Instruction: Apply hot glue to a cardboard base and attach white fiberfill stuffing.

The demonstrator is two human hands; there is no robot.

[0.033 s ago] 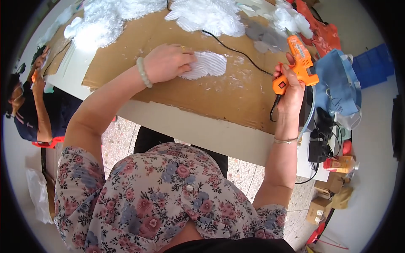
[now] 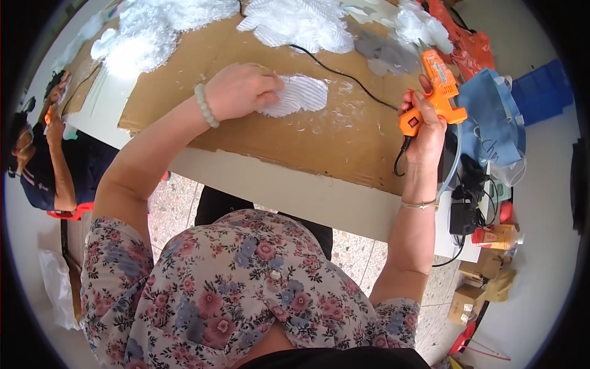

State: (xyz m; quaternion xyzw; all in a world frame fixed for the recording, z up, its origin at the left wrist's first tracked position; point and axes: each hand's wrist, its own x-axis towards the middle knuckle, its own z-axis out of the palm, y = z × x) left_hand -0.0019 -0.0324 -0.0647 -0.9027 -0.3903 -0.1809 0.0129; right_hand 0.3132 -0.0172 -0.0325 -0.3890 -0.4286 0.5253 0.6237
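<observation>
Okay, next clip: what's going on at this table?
A person's left hand is at the left end of a white ridged piece lying on cardboard; whether the fingers grip it is unclear. The right hand holds an orange glue gun, nozzle up and away from that piece. More white material lies further back, and another person sits at the left.

A blue bag [image 2: 488, 114] lies near what seems crumpled red plastic [image 2: 470, 42].

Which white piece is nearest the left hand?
The small ribbed piece on the cardboard, right at the left hand; the larger white heaps lie farther away.
</observation>
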